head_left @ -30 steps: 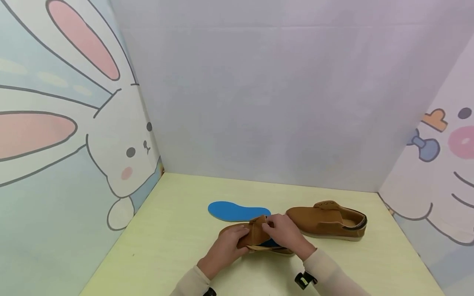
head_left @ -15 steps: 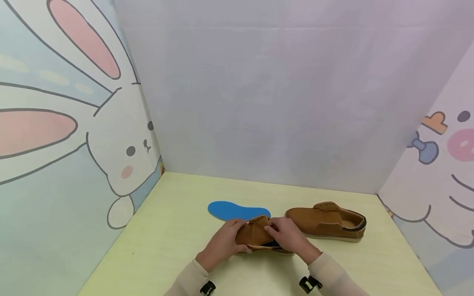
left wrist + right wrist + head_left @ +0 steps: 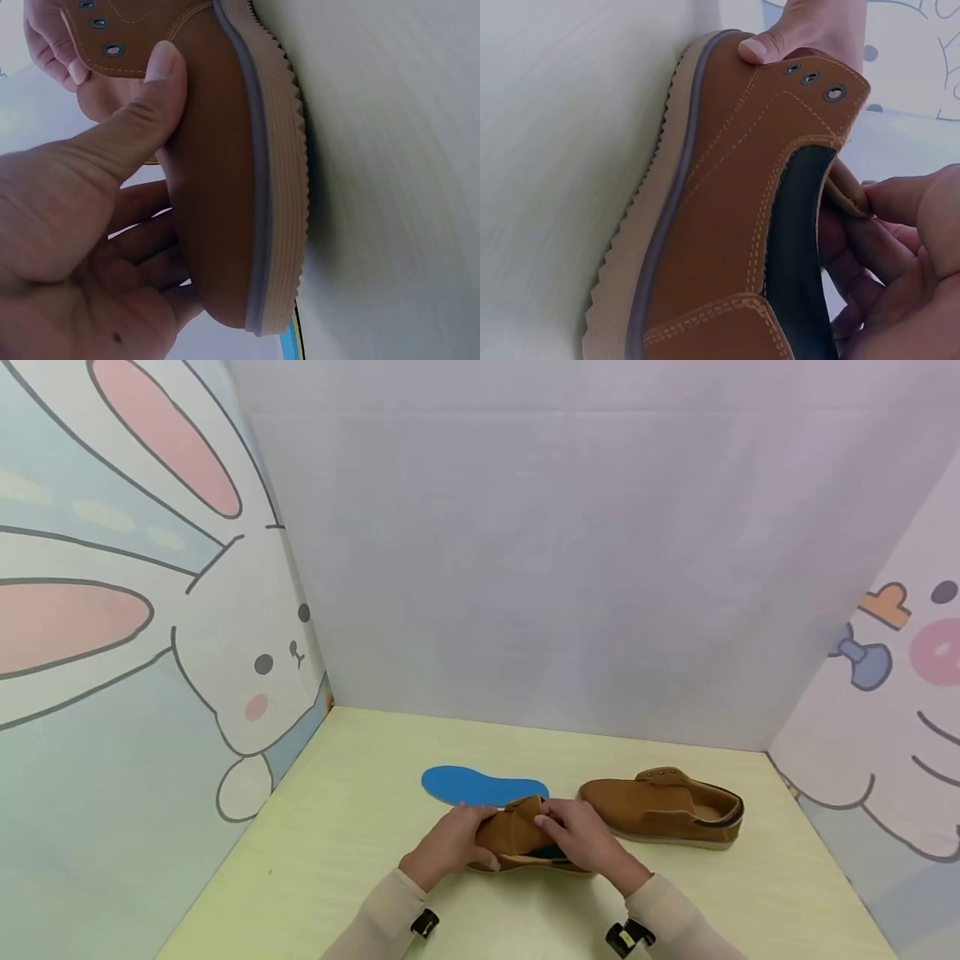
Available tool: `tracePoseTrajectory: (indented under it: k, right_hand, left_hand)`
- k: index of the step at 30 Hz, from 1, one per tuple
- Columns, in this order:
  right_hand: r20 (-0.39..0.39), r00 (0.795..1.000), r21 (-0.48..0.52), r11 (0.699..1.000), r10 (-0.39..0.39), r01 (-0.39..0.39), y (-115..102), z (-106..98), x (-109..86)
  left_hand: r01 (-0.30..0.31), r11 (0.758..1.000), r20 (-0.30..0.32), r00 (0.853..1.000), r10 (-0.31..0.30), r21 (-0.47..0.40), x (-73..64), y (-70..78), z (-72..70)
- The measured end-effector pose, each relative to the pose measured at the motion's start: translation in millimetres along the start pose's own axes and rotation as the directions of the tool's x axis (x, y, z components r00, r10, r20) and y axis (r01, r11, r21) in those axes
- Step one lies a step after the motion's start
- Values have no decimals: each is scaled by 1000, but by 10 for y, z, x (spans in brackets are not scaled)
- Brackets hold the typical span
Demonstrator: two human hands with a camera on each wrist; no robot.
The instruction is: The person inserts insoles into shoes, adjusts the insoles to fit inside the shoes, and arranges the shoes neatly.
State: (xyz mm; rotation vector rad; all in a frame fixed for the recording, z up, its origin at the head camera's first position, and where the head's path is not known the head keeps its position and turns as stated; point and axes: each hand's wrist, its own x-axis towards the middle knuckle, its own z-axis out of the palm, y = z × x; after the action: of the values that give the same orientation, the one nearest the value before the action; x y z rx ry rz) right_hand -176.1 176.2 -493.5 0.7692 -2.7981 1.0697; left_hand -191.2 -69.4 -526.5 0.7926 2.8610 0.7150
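A brown leather lace-up shoe [image 3: 517, 832] without laces lies on the table, its toe pointing left. My left hand [image 3: 446, 845] grips its front part, thumb on the near side and fingers on the far side, as the left wrist view shows. With thumb and fingers, my right hand [image 3: 588, 833] pinches the edge of the shoe's tongue [image 3: 847, 187] at the opening. A dark lining [image 3: 799, 232] shows along the collar. Eyelets [image 3: 811, 77] line the near flap, which stands up loosely. The inside of the shoe is mostly hidden by the right hand.
A flat blue insole [image 3: 480, 787] lies just behind the gripped shoe. To the right stands a second matching brown shoe [image 3: 637, 810], toe leftward. Printed panels and a grey back wall [image 3: 525, 568] enclose the pale yellow table [image 3: 322, 827].
My left hand has shifted from the top of the shoe leftward, round its toe. The right hand stays at the tongue, nearly unmoved. Insole and second shoe stay put.
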Motion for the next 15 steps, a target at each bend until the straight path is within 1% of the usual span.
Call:
tracePoseTrajectory:
  k: [2, 4, 6, 8, 10, 12, 13, 15]
  right_hand:
    - [3, 1000, 1, 1000, 20, -20, 4, -13, -5]
    - [8, 999, -8, 999, 40, -40, 10, -24, -16]
    - [3, 998, -34, 998, 56, -56, 17, -39, -32]
    - [-24, 998, -77, 995, 62, -64, 35, -66, -47]
    - [-63, 996, -124, 990, 56, -64, 74, -107, -74]
    - [-70, 996, -148, 987, 51, -61, 128, -164, -102]
    - [-50, 997, -145, 988, 50, -57, 156, -187, -118]
    - [32, 999, -132, 991, 42, -38, 216, -215, -143]
  left_hand:
    - [4, 1000, 2, 1000, -4, 13, 12, 5, -1]
    - [0, 999, 14, 1000, -1, 47, 17, 11, -12]
    - [-10, 996, 36, 999, 7, 87, 16, 16, -31]
    - [-20, 995, 57, 998, 15, 93, 15, 22, -55]
    - [-35, 998, 77, 997, 30, 58, 26, 37, -76]
    - [-56, 998, 85, 995, 56, -1, 50, 55, -91]
    - [-68, 997, 85, 994, 70, -30, 59, 64, -94]
    - [-99, 993, 86, 991, 103, -57, 77, 73, -97]
